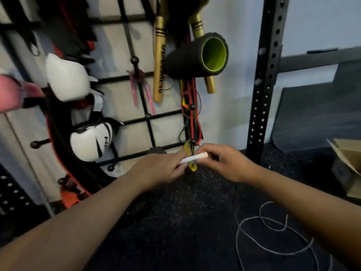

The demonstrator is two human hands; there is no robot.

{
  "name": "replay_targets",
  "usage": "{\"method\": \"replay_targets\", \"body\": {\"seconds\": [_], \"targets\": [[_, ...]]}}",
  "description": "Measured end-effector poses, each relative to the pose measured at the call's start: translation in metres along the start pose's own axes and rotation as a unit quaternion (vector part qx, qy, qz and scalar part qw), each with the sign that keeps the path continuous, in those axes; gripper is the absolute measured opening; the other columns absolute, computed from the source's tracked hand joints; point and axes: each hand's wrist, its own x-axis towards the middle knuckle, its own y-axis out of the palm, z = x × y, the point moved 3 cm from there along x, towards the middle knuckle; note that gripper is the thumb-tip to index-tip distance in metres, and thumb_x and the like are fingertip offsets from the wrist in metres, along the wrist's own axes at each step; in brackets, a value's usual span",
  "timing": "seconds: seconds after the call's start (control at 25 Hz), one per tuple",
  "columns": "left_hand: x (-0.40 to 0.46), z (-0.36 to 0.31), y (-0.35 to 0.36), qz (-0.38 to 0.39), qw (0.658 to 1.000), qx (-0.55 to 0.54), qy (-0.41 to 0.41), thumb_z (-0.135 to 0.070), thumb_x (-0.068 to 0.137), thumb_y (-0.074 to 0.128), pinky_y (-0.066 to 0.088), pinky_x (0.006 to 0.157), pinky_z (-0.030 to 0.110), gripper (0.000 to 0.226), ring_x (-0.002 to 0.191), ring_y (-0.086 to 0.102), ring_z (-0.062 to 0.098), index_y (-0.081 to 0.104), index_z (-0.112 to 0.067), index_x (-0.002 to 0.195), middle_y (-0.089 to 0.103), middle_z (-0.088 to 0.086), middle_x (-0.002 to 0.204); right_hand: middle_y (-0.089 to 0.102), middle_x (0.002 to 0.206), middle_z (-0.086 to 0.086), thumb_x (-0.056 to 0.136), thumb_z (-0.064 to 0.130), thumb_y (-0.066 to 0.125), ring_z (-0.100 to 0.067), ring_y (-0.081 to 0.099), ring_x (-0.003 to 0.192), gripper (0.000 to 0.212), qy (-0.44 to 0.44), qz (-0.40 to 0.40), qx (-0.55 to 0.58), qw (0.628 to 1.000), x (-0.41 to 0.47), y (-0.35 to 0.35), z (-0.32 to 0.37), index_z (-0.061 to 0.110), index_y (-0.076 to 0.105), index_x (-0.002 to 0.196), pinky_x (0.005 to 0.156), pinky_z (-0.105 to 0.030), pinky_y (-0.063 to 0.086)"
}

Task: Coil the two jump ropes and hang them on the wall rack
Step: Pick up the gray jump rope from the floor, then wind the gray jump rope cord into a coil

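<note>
Both my hands meet low in front of the wall rack [148, 118]. Between them is a white jump rope handle [195, 157]; my left hand [162, 169] pinches its left end and my right hand [224, 163] grips its right end. A thin grey rope [273, 229] lies in loose loops on the dark floor at the lower right, running up under my right forearm. A pink rope [146, 94] hangs knotted from a peg on the rack. I cannot tell whether a second handle is held.
The black grid rack holds white boxing gloves [68, 79], gold sticks [159, 61], a black foam roller [197, 55] and coloured bands [192, 118]. A black perforated upright [263, 85] stands to the right. A cardboard box [347, 169] sits on the floor at far right.
</note>
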Motion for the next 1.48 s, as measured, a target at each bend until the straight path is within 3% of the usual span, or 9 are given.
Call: {"method": "replay_targets", "body": {"seconds": [0.16, 0.36, 0.52, 0.72, 0.84, 1.08, 1.16, 1.32, 1.48], "targets": [[-0.05, 0.031, -0.034, -0.039, 0.999, -0.016, -0.025, -0.055, 0.105, 0.032, 0.045, 0.068, 0.035, 0.03, 0.095, 0.067, 0.023, 0.039, -0.045, 0.132, 0.07, -0.005, 0.109, 0.069, 0.088, -0.01, 0.102, 0.032, 0.06, -0.028, 0.063, 0.078, 0.016, 0.011, 0.047, 0.043, 0.998, 0.031, 0.012, 0.056, 0.029, 0.072, 0.112, 0.071, -0.043, 0.051], [-0.091, 0.079, -0.048, -0.1, 0.988, -0.04, -0.111, -0.064, 0.099, 0.039, 0.039, 0.057, 0.033, 0.024, 0.066, 0.051, 0.012, 0.05, -0.044, 0.097, 0.049, -0.011, 0.066, 0.075, 0.078, -0.006, 0.097, 0.013, 0.068, -0.004, 0.067, 0.065, 0.015, 0.049, -0.05, 0.217, 0.974, 0.053, 0.042, 0.087, 0.012, 0.069, 0.112, 0.06, -0.013, 0.047], [-0.099, 0.083, -0.047, -0.12, 0.983, -0.083, -0.114, -0.06, 0.099, 0.046, 0.04, 0.055, 0.033, 0.018, 0.058, 0.05, 0.004, 0.056, -0.047, 0.106, 0.052, -0.01, 0.062, 0.076, 0.082, -0.015, 0.094, 0.008, 0.071, -0.006, 0.068, 0.067, 0.018, 0.069, -0.117, 0.291, 0.947, 0.053, 0.068, 0.089, 0.005, 0.068, 0.111, 0.062, -0.017, 0.051], [-0.099, 0.084, -0.025, -0.182, 0.948, -0.22, -0.139, -0.061, 0.094, 0.053, 0.043, 0.058, 0.031, 0.02, 0.058, 0.053, 0.003, 0.064, -0.045, 0.099, 0.061, -0.015, 0.066, 0.071, 0.081, -0.007, 0.106, 0.011, 0.052, -0.013, 0.052, 0.061, 0.019, 0.058, -0.077, 0.31, 0.946, 0.056, 0.07, 0.094, 0.011, 0.068, 0.115, 0.059, -0.024, 0.044], [-0.095, 0.078, -0.018, -0.237, 0.868, -0.422, -0.113, -0.051, 0.095, 0.06, 0.043, 0.064, 0.031, 0.018, 0.061, 0.053, 0.005, 0.071, -0.037, 0.099, 0.061, -0.011, 0.069, 0.07, 0.081, -0.007, 0.109, 0.021, 0.044, -0.019, 0.052, 0.061, 0.027, 0.051, -0.09, 0.3, 0.948, 0.057, 0.062, 0.098, 0.016, 0.068, 0.121, 0.059, -0.026, 0.046], [-0.098, 0.082, -0.03, -0.388, 0.518, -0.748, -0.146, -0.038, 0.093, 0.063, 0.047, 0.064, 0.015, 0.023, 0.068, 0.054, 0.002, 0.073, -0.022, 0.105, 0.062, -0.012, 0.081, 0.071, 0.081, -0.003, 0.11, 0.045, 0.029, -0.021, 0.054, 0.058, 0.043, 0.095, -0.042, 0.242, 0.965, 0.056, 0.1, 0.107, 0.028, 0.068, 0.119, 0.056, -0.029, 0.044], [-0.099, 0.079, -0.032, -0.393, 0.441, -0.795, -0.134, -0.031, 0.098, 0.062, 0.051, 0.063, 0.019, 0.023, 0.064, 0.053, 0.005, 0.068, -0.018, 0.116, 0.06, -0.013, 0.074, 0.072, 0.088, -0.004, 0.109, 0.048, 0.029, -0.02, 0.053, 0.058, 0.042, 0.081, -0.019, 0.264, 0.961, 0.056, 0.118, 0.117, 0.033, 0.064, 0.124, 0.051, -0.031, 0.042], [-0.103, 0.073, -0.03, -0.391, 0.371, -0.834, -0.118, -0.031, 0.102, 0.059, 0.059, 0.086, 0.031, 0.016, 0.083, 0.066, 0.013, 0.064, -0.018, 0.11, 0.065, -0.007, 0.079, 0.07, 0.088, -0.004, 0.106, 0.046, 0.038, -0.021, 0.049, 0.058, 0.034, 0.036, -0.03, 0.288, 0.957, 0.058, 0.126, 0.133, 0.034, 0.061, 0.127, 0.051, -0.022, 0.04], [-0.106, 0.078, -0.029, -0.396, 0.487, -0.766, -0.138, -0.031, 0.098, 0.063, 0.054, 0.093, 0.037, 0.016, 0.093, 0.06, 0.019, 0.063, -0.018, 0.107, 0.059, -0.003, 0.086, 0.055, 0.073, 0.004, 0.109, 0.028, 0.044, -0.021, 0.042, 0.061, 0.025, 0.058, -0.081, 0.322, 0.941, 0.062, 0.119, 0.131, 0.026, 0.065, 0.122, 0.051, -0.024, 0.037]]}}
